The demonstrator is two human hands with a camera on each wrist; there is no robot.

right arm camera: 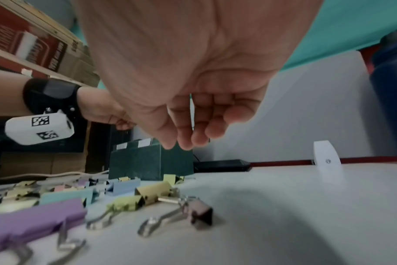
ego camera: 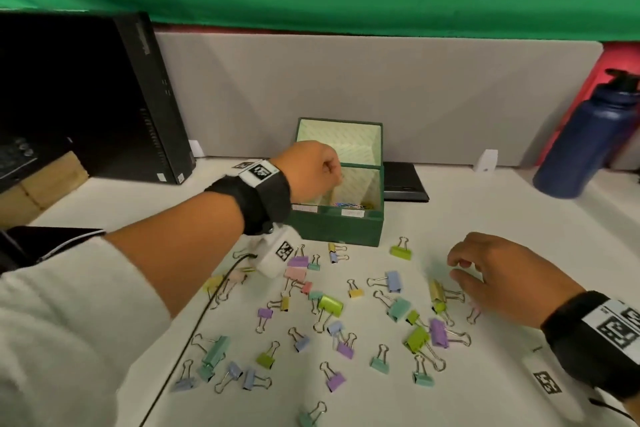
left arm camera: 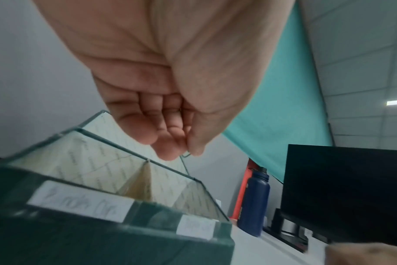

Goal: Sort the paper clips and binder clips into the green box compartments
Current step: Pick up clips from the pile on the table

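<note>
The green box (ego camera: 341,227) stands open at the table's middle, its front wall bearing two white labels (left arm camera: 79,201). Paper clips (ego camera: 349,205) lie in its right front compartment. My left hand (ego camera: 334,173) hovers over the left part of the box with its fingers curled, and thumb and finger pinch a thin wire paper clip (left arm camera: 184,155). Several pastel binder clips (ego camera: 330,303) are scattered on the table in front of the box. My right hand (ego camera: 460,269) hangs just above the clips on the right, its fingers (right arm camera: 186,141) loosely curled and holding nothing. A small binder clip (right arm camera: 201,213) lies beneath it.
A black computer tower (ego camera: 138,97) stands at the back left and a navy bottle (ego camera: 581,146) at the back right. A flat black device (ego camera: 403,184) lies behind the box against the grey partition (ego camera: 346,80). A black cable (ego camera: 194,326) crosses the table's left side.
</note>
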